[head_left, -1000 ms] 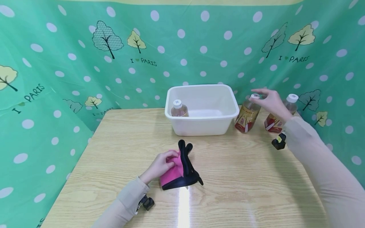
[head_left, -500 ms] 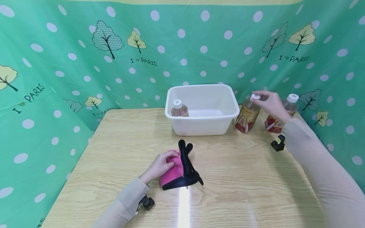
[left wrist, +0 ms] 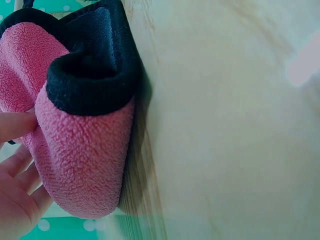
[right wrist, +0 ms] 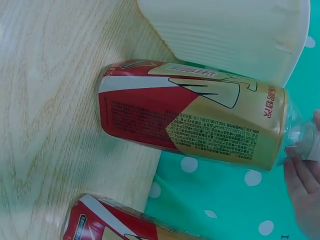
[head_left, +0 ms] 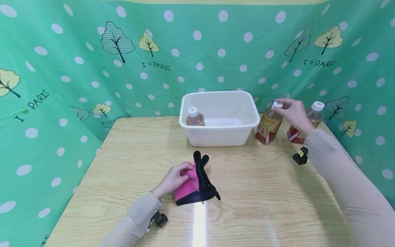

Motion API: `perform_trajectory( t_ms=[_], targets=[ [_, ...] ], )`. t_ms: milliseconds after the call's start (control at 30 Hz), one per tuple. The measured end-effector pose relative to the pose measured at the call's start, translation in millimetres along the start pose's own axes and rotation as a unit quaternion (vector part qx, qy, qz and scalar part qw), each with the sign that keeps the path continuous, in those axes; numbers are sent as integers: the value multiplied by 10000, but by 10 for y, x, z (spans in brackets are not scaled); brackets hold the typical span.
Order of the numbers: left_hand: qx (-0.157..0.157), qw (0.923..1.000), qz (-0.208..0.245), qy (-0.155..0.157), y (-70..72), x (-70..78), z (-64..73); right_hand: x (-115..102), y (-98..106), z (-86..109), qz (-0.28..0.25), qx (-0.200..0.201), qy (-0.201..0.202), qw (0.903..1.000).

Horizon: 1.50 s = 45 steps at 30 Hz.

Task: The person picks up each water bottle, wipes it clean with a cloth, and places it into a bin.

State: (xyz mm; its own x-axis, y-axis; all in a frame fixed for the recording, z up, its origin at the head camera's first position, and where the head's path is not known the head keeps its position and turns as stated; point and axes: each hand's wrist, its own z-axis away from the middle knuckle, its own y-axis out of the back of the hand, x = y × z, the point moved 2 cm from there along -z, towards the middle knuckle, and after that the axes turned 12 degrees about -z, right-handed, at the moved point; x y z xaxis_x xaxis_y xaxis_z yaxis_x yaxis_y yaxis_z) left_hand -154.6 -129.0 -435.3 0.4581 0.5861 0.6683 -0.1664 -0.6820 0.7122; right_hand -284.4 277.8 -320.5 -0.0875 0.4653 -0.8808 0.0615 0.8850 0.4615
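Observation:
My left hand pinches a folded pink fleece cloth with black trim, which rests on the table. In the left wrist view thumb and fingers press into a fold of the pink cloth. At the back right, my right hand grips the white cap of a bottle with a red and gold label. That bottle stands on the table beside the white tub. The right wrist view shows the bottle with fingers at its neck.
A second red and gold bottle stands to the right, partly behind my right wrist. Another capped bottle stands inside the tub at its left end. A green polka-dot curtain hangs behind the wooden table.
My right hand's fingers have closed from around the bottle's cap onto it. The left hand and the pink cloth have stayed in place.

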Motion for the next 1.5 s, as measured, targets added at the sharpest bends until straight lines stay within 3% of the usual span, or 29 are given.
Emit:
perform_trajectory(
  t_ms=[233,767,1233,1500],
  targets=[
    [29,10000,32,1,-1,14,1,-43,-6,46,106,123,29,9999],
    [53,10000,-8,-5,-13,-19,2,-313,-76,378,406,374,626,9965],
    [59,10000,-3,26,-3,-17,1,-482,-226,640,63,449,1011,9938],
    [79,10000,-13,6,-11,-28,-5,-550,-409,749,-46,311,1535,9876]
  ],
)
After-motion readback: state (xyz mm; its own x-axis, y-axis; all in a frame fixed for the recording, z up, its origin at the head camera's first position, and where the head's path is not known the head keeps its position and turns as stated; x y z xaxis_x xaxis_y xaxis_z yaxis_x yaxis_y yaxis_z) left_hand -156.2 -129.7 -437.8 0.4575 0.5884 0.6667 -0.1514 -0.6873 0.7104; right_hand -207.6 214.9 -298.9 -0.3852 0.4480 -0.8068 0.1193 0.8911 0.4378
